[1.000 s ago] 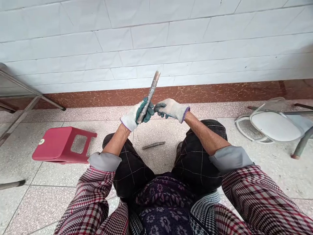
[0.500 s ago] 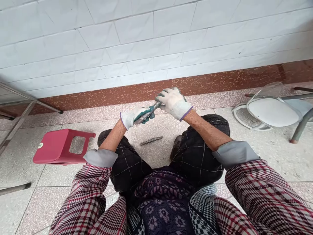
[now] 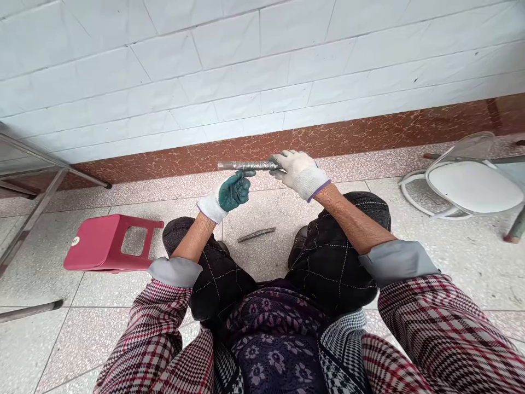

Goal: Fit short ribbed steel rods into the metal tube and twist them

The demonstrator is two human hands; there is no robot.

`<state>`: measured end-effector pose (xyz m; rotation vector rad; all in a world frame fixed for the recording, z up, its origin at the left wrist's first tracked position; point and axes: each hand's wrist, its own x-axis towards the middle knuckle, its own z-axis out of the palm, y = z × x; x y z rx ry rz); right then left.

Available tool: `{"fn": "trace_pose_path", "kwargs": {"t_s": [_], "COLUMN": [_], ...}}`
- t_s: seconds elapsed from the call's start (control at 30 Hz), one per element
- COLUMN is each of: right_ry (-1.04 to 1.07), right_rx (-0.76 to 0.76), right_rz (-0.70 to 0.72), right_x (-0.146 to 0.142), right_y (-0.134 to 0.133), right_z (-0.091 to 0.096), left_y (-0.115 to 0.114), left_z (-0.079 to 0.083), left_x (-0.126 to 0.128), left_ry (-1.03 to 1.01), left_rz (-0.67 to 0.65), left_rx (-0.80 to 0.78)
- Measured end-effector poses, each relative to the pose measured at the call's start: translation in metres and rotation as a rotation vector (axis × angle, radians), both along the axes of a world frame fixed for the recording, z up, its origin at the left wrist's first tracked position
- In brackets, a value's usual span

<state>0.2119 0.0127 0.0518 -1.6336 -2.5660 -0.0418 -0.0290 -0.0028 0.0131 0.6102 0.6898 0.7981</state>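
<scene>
My right hand [image 3: 298,171] is grasping the rod [image 3: 241,164], holding it level at frame centre. My left hand [image 3: 229,192] is clenching, fingers touching its underside.

Both forearms reach forward, bare, above the knees. The left hand [image 3: 229,191], palm facing back, pinches its fingertips toward twelve o'clock; the right hand [image 3: 298,171], at its two o'clock, is clenched, knuckles up.

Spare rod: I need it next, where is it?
In the head view's centre, the spare rod lies on the floor between the person's knees.
</scene>
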Motion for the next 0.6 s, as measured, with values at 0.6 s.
{"fn": "trace_pose_path", "kwargs": {"t_s": [0.6], "right_ry": [1.011], "right_rx": [-0.798], "right_rz": [0.041], "right_x": [0.009], "right_y": [-0.024], "right_z": [0.008], "left_y": [-0.007], "left_z": [-0.003], "left_x": [-0.001], "left_ry": [0.618], "left_rz": [-0.045], "left_rx": [0.399]}}
